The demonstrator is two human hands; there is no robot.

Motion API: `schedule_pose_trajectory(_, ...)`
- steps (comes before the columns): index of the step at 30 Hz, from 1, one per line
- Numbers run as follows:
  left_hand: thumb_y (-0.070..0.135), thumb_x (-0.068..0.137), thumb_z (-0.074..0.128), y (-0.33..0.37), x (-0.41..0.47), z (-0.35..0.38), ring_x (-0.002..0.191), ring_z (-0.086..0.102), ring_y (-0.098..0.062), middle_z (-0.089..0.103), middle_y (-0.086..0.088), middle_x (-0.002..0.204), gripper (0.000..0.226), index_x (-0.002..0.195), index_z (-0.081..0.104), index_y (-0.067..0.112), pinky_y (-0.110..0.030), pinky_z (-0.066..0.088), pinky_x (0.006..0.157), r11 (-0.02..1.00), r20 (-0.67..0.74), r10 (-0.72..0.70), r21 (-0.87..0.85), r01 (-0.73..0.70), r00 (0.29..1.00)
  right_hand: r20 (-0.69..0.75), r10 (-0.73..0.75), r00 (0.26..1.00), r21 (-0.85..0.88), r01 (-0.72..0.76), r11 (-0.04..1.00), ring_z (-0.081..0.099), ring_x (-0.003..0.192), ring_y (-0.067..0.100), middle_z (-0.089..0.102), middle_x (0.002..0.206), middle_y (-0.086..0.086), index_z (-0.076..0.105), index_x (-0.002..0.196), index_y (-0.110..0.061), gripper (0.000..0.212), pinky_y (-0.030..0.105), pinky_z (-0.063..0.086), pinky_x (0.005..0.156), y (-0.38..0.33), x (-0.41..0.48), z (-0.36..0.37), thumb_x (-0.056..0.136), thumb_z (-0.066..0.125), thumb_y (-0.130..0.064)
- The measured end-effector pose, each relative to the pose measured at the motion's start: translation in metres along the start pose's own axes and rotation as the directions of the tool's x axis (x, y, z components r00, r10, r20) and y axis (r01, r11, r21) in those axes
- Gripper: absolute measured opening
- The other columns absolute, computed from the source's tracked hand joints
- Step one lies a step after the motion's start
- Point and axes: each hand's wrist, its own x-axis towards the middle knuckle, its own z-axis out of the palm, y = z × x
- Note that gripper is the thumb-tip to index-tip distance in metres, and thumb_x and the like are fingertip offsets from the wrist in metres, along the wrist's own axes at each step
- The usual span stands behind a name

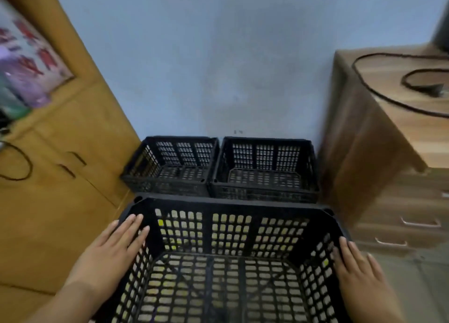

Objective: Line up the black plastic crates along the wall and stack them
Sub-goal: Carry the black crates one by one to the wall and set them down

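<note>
Two black perforated crates stand side by side against the blue wall: the left crate [170,167] and the right crate [264,172], both empty. A third, larger-looking black crate [228,262] is close to me in front of them, held up between my hands. My left hand [114,252] presses flat on its left outer wall with fingers straight. Pressed flat against the crate's right outer wall is my right hand [359,271]. The held crate is empty and hides the floor below.
An orange-brown cabinet [60,177] with a cable and blurred items stands at the left. A wooden drawer unit [388,177] with a black cable [379,91] on top stands at the right, close to the right crate.
</note>
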Motion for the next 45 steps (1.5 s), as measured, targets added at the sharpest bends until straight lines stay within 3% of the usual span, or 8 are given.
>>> schedule_pose_trajectory(5, 0.007, 0.09, 0.034, -0.112, 0.024, 0.027, 0.13, -0.038, -0.024, -0.045, -0.01, 0.136, 0.082, 0.134, -0.035, 0.015, -0.036, -0.039, 0.09, 0.986, 0.025, -0.164, 0.029, 0.164, 0.986, 0.095, -0.009, 0.995, -0.214, 0.03, 0.976, 0.049, 0.124, 0.027, 0.043, 0.139, 0.015, 0.056, 0.12, 0.004, 0.057, 0.029, -0.021, 0.11, -0.094, 0.097, -0.002, 0.072, 0.029, -0.01)
schedule_pose_trajectory(8, 0.009, 0.09, 0.031, -0.162, 0.05, 0.045, 0.13, -0.038, -0.022, -0.047, -0.01, 0.135, 0.081, 0.133, -0.036, 0.017, -0.034, -0.046, 0.079, 0.966, -0.049, -0.259, -0.035, 0.257, 0.965, 0.106, -0.079, 0.991, -0.231, 0.102, 0.968, -0.005, 0.138, 0.013, -0.016, 0.147, 0.009, -0.005, 0.14, -0.011, 0.063, 0.029, -0.044, 0.083, -0.127, 0.158, -0.004, 0.088, 0.03, -0.011)
schedule_pose_trajectory(16, 0.001, 0.064, 0.066, -0.289, 0.183, 0.087, 0.131, -0.041, -0.017, -0.01, -0.015, 0.153, 0.108, 0.145, -0.002, 0.017, -0.036, -0.036, 0.102, 0.975, -0.254, -0.222, -0.045, 0.218, 0.941, 0.125, 0.019, 0.992, -0.153, 0.0, 0.988, -0.016, 0.142, 0.012, 0.055, 0.129, 0.02, 0.058, 0.117, 0.004, 0.059, 0.033, -0.007, 0.114, -0.168, 0.321, 0.049, 0.06, 0.048, -0.009)
schedule_pose_trajectory(21, -0.004, 0.03, 0.079, -0.368, 0.286, 0.13, 0.144, -0.012, -0.018, 0.034, -0.018, 0.145, 0.112, 0.136, 0.042, 0.007, -0.034, -0.014, 0.116, 0.981, -0.19, -0.186, 0.018, 0.193, 0.964, 0.09, -0.024, 0.996, -0.129, 0.035, 0.991, -0.012, 0.143, 0.014, 0.011, 0.156, 0.01, 0.034, 0.13, -0.002, 0.067, 0.034, -0.007, 0.115, -0.193, 0.427, 0.081, 0.064, 0.025, -0.01)
schedule_pose_trajectory(27, 0.012, 0.084, 0.049, -0.423, 0.388, 0.134, 0.127, -0.045, -0.022, -0.043, -0.01, 0.14, 0.1, 0.133, -0.038, 0.014, -0.034, -0.045, 0.084, 0.952, -0.074, -0.304, -0.061, 0.3, 0.95, 0.086, 0.06, 0.994, -0.192, -0.043, 0.981, -0.015, 0.142, 0.012, 0.046, 0.138, 0.019, 0.05, 0.126, 0.004, 0.078, 0.033, -0.006, 0.113, -0.218, 0.527, 0.119, 0.05, 0.064, 0.002)
schedule_pose_trajectory(38, 0.014, 0.088, 0.044, -0.511, 0.541, 0.182, 0.131, -0.036, -0.023, -0.041, -0.011, 0.142, 0.094, 0.132, -0.039, 0.014, -0.034, -0.047, 0.081, 0.981, -0.148, -0.165, -0.124, 0.147, 0.975, 0.127, 0.258, 0.958, -0.39, -0.191, 0.901, 0.011, 0.141, 0.018, 0.01, 0.153, 0.014, 0.027, 0.141, -0.005, 0.081, 0.034, -0.016, 0.108, -0.28, 0.631, 0.175, 0.065, 0.057, -0.001)
schedule_pose_trajectory(41, 0.016, 0.077, 0.062, -0.53, 0.57, 0.204, 0.14, -0.016, -0.025, -0.019, -0.014, 0.151, 0.103, 0.143, -0.017, 0.014, -0.033, -0.039, 0.096, 0.987, -0.262, -0.11, -0.142, 0.074, 0.959, 0.244, 0.306, 0.92, -0.332, -0.217, 0.918, -0.028, 0.133, 0.014, -0.036, 0.143, 0.004, -0.022, 0.135, -0.012, 0.071, 0.039, -0.023, 0.107, -0.3, 0.653, 0.169, 0.087, 0.029, -0.006)
schedule_pose_trajectory(45, 0.003, 0.034, 0.085, -0.537, 0.591, 0.234, 0.136, 0.024, -0.029, 0.034, -0.022, 0.144, 0.114, 0.138, 0.036, 0.003, -0.032, -0.014, 0.114, 0.982, -0.265, -0.054, -0.187, 0.003, 0.963, 0.171, 0.334, 0.927, -0.363, -0.256, 0.896, -0.013, 0.139, 0.016, -0.014, 0.151, 0.005, 0.01, 0.145, -0.01, 0.077, 0.036, -0.028, 0.104, -0.306, 0.668, 0.18, 0.078, 0.046, -0.001)
